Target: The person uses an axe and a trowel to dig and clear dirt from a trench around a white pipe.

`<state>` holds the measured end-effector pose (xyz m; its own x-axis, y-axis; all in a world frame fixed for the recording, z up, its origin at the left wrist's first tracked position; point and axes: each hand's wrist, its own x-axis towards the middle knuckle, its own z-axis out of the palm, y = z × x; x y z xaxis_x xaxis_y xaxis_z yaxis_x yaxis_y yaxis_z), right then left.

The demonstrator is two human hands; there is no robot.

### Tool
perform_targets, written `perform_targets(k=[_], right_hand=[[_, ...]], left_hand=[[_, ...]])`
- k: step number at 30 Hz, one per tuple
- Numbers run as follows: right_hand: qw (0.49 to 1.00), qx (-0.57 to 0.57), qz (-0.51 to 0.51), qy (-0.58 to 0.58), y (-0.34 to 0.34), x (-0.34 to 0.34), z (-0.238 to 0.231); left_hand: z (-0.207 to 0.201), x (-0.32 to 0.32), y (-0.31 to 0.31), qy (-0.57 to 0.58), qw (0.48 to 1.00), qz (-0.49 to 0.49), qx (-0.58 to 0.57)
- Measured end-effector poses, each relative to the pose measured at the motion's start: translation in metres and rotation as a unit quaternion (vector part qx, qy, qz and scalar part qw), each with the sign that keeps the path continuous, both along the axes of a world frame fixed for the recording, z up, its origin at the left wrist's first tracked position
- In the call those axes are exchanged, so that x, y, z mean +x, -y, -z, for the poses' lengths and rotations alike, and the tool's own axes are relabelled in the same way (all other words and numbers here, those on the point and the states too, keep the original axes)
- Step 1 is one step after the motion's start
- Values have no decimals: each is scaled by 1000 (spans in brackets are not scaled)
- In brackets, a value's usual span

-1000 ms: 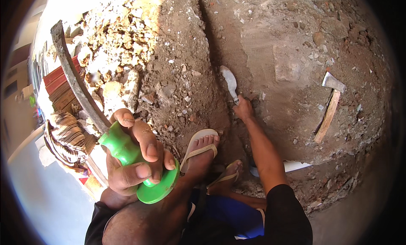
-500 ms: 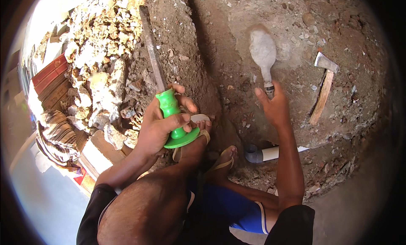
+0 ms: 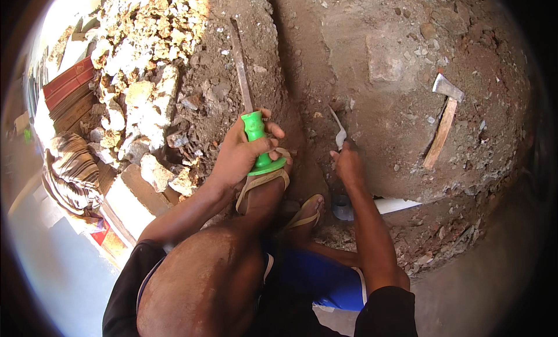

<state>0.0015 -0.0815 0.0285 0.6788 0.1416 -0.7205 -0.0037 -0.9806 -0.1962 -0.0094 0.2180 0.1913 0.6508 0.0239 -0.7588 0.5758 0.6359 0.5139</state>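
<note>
My left hand (image 3: 232, 154) is closed round the green plastic grip of a chisel (image 3: 241, 63), whose long flat steel blade points up and slightly left over the dirt. A round green guard flares out at the bottom of the grip, above my left foot. My right hand (image 3: 350, 167) grips a trowel (image 3: 341, 134) low over the ground beside the trench. The trowel's pale blade stands nearly edge-on, so only a thin strip of it shows; its handle is mostly hidden in my fingers.
A hammer (image 3: 444, 122) with a wedge-shaped head and wooden handle lies at right. Below my right forearm are a grey pipe fitting (image 3: 342, 208) and white pipe (image 3: 395, 205). Broken rubble (image 3: 154, 40), stacked red tiles (image 3: 70, 90) and striped cloth (image 3: 72, 168) fill the left. A narrow trench (image 3: 285, 52) runs up the middle.
My right hand has drawn the trowel nearer and to the left, turning its blade from flat to edge-on. My left hand has shifted right and slightly up with the chisel.
</note>
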Motion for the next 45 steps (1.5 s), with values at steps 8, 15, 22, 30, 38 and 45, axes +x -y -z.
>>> perform_targets(k=[8,15,22,30,38,45], right_hand=[[992,-88,-54,71,-16,1,18],[994,0,-103,-26,-25,14,-58],[996,-32,-70,40,-23,-17,27],[991,34,131,10,-9,-29,11],[627,252,657,-333,-35,10,-18],[285,526,674,-434,17,19,9]], left_hand=[[6,0,3,11,1000,9,11],[9,-8,-1,22,999,28,14],[8,-11,5,28,999,29,-23],[9,-19,-5,23,999,13,-18],[14,-31,-3,5,999,11,-50],[15,-29,-6,22,998,30,-49]])
